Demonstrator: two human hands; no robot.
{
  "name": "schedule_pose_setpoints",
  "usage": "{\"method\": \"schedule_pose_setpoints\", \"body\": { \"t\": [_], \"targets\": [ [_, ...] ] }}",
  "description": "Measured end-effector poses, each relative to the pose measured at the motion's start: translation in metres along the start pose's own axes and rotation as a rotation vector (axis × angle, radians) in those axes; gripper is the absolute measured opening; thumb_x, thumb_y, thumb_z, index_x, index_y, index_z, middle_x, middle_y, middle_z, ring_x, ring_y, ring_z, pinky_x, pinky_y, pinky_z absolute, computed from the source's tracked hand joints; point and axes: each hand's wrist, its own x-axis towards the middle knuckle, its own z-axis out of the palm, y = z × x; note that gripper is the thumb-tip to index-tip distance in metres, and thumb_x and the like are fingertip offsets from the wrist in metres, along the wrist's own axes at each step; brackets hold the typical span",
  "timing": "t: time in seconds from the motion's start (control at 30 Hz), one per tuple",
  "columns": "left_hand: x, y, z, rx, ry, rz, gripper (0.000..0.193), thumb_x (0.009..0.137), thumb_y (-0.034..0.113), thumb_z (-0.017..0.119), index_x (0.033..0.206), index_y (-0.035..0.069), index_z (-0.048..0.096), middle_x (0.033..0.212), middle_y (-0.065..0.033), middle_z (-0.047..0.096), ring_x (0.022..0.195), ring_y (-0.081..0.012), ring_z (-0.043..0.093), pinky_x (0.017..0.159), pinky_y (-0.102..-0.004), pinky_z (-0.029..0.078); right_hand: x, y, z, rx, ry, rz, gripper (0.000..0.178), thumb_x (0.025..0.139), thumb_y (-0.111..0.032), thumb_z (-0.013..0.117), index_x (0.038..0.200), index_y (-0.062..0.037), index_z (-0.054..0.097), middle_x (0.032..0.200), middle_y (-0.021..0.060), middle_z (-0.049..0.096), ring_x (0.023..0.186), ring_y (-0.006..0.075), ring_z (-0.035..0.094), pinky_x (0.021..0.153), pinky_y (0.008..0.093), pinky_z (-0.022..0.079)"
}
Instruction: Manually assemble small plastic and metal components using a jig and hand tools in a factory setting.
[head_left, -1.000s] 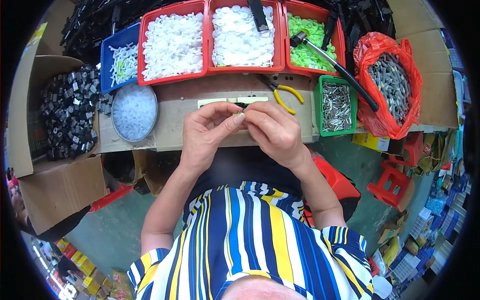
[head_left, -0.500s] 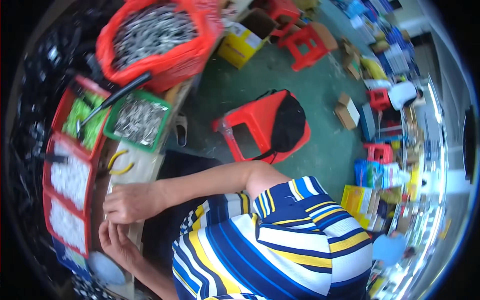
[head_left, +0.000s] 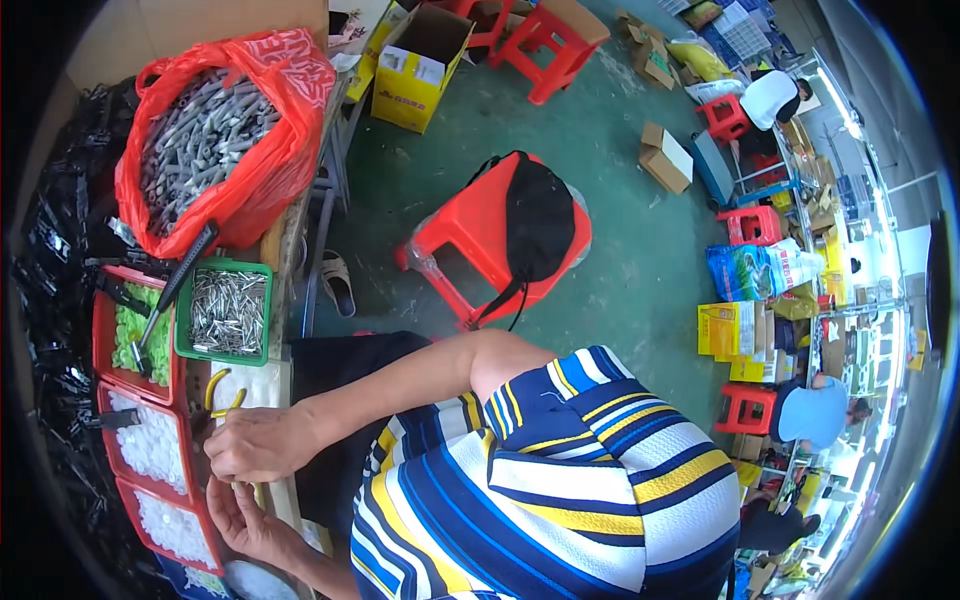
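Note:
My right hand (head_left: pixel 262 443) is closed, its fingers curled over the pale work surface (head_left: pixel 262 384) at the left. Just below it in the head view is my left hand (head_left: pixel 248 522), with thumb and fingers drawn together close to the right one. Whatever the two hands hold is hidden or too small to make out. A yellow-handled tool, seemingly pliers (head_left: pixel 213 388), lies beside my right hand. A green tray of slim metal pins (head_left: pixel 228 312) stands beyond it. Red bins hold white plastic pieces (head_left: pixel 150 447) and green plastic pieces (head_left: pixel 136 335).
A black-handled tool (head_left: pixel 185 275) leans across the green pieces. Behind stands a red bag (head_left: pixel 302 150) full of grey parts. Black parts (head_left: pixel 50 300) heap along the far left. A red stool (head_left: pixel 465 230) bears a black bag (head_left: pixel 540 220). Other people sit at the right.
My view has shifted, so the trays, bag and stool sit differently in the picture. Both hands stay close together with fingers closed. The yellow-handled tool now appears nearer my right hand.

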Motion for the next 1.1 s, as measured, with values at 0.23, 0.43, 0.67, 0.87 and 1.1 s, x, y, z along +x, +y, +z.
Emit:
{"method": "schedule_pose_setpoints", "body": {
  "t": [0.23,0.43,0.67,0.87,1.1],
  "targets": [
    [-0.004,-0.008,-0.021,0.154,-0.042,0.034,0.032,0.094,0.007,0.065,0.123,-0.007,0.06,0.114,-0.0133,0.067,0.099,-0.016,0.063,0.087,-0.0261,0.051,0.001,-0.006,0.009,0.033,-0.024,0.004,0.013,0.072,-0.01,0.064,0.069,0.003,0.061,0.072,0.0168,0.06,0.069,0.0353,0.064,0.063,0.0428,0.051],
    [-0.021,-0.014,-0.04,0.153,0.072,-0.007,0.031,0.091,0.002,0.065,0.12,-0.008,0.061,0.113,-0.0134,0.066,0.097,-0.0179,0.063,0.083,-0.0275,0.053,0.004,-0.001,0.035,0.081,-0.173,-0.149,0.012,0.078,-0.013,0.061,0.081,-0.0016,0.063,0.078,0.0123,0.058,0.074,0.0312,0.062,0.066,0.0415,0.051],
    [-0.026,0.007,-0.021,0.5,0.15,0.223,0.035,0.074,0.001,0.08,0.108,0.002,0.071,0.098,-0.0095,0.067,0.086,-0.0196,0.062,0.076,-0.0314,0.049,0.004,0.0,0.004,-0.115,-0.284,0.019,0.012,0.081,-0.001,0.066,0.092,-0.0012,0.061,0.086,0.0128,0.056,0.081,0.0311,0.06,0.069,0.0395,0.048],
    [-0.035,-0.008,-0.033,0.802,0.254,0.465,0.031,0.068,0.001,0.081,0.097,0.002,0.071,0.096,-0.0107,0.064,0.096,-0.0302,0.059,0.081,-0.0387,0.049,0.019,0.004,0.021,-0.101,-0.379,0.02,0.01,0.082,0.002,0.066,0.09,-0.0004,0.061,0.086,0.0121,0.054,0.081,0.0305,0.059,0.069,0.0397,0.046],
    [-0.032,-0.02,-0.038,0.87,0.18,0.57,0.031,0.068,0.0,0.079,0.098,0.003,0.07,0.097,-0.0103,0.063,0.097,-0.0314,0.059,0.08,-0.0412,0.05,0.026,-0.001,0.032,-0.275,-0.488,-0.011,0.008,0.082,-0.006,0.062,0.089,-0.0045,0.058,0.087,0.0103,0.052,0.083,0.0294,0.058,0.07,0.0409,0.043]
  ]
}}
